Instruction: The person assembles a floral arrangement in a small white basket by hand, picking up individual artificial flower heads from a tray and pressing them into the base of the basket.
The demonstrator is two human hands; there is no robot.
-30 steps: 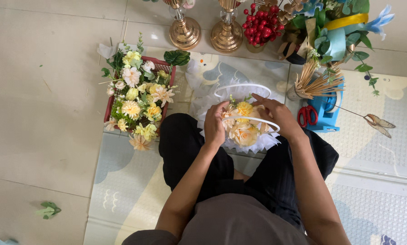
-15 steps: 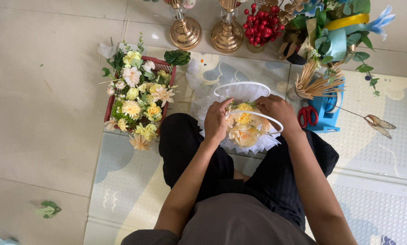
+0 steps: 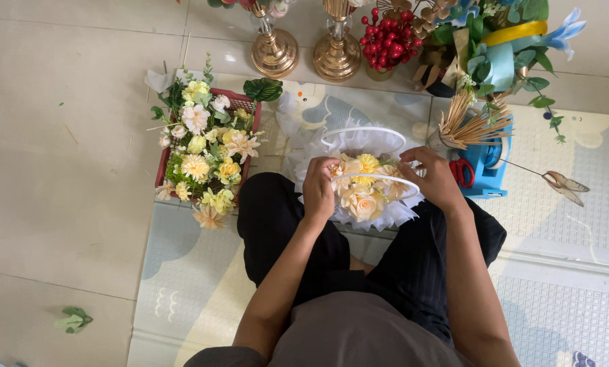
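I look straight down at my lap, where I sit on a patterned floor mat [image 3: 202,272]. Between my two hands sits a white frilled flower basket [image 3: 359,143] filled with cream and yellow flowers [image 3: 363,200], with thin white hoop handles arching over it. My left hand [image 3: 320,190] rests on the basket's near-left edge, fingers curled and pressed into the blooms; whether that grip pinches a stem I cannot tell. My right hand [image 3: 435,178] sits on the basket's right side, fingertips drawn together at the handle, though what they pinch is unclear. Well to the left of my left hand is a red crate [image 3: 247,102] full of yellow and white flowers. Just beyond my right hand stand a bundle of wooden sticks [image 3: 473,122] and red scissors [image 3: 462,171] on a blue holder [image 3: 489,173].
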